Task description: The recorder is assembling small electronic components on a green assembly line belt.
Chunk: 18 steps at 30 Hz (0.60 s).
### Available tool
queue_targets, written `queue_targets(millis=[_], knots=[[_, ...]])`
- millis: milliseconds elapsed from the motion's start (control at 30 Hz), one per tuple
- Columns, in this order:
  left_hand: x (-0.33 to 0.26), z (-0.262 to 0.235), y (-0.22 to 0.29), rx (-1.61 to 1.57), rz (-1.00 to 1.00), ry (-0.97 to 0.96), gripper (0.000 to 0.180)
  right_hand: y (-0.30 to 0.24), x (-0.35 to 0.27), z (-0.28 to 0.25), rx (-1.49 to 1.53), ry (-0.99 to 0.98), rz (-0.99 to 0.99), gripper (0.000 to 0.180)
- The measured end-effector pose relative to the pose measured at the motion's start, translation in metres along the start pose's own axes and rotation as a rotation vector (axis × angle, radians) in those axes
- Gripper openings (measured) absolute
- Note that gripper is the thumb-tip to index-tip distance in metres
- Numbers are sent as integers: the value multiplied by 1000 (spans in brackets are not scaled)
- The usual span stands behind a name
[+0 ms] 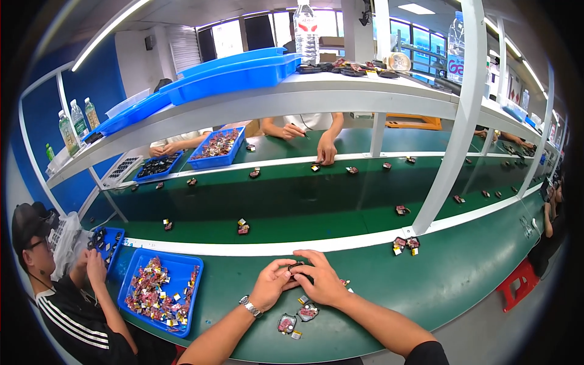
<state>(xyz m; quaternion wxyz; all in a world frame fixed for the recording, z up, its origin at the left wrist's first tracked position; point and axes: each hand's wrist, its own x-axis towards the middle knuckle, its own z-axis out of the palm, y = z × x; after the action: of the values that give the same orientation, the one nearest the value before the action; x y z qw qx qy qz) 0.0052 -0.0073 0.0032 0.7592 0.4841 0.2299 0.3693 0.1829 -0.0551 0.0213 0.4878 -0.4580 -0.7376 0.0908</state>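
My left hand (272, 286), with a metal watch on its wrist, and my right hand (322, 281) meet over the green bench. Between their fingertips is a small black-edged electronic piece (295, 266), mostly covered by my fingers. Both hands are closed around it. Just below them lie two small electronic assemblies, one (286, 323) with a dark rim and a reddish board, the other (308, 312) similar. A small silver-and-yellow battery (296, 334) lies by the lower one. Part of another piece (345, 282) peeks out beside my right hand.
Left of me stands a blue tray (196, 267) heaped with red boards and batteries. A co-worker (67, 304) sits beyond it. Across the bench runs a green conveyor (316, 213) carrying scattered assemblies, with a white rail (261, 248) on its near side. A white post (453, 134) supports the overhead shelf.
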Motion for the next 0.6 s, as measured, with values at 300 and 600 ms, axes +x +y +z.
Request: queue_targets(millis=[300,600], knots=[[0,0,3,4,-54,9,30,-1,5,-4,-143,73,-181,22],[-1,-1,6,-20,-82,25,30,-9,4,0,-216,47,-135,19]])
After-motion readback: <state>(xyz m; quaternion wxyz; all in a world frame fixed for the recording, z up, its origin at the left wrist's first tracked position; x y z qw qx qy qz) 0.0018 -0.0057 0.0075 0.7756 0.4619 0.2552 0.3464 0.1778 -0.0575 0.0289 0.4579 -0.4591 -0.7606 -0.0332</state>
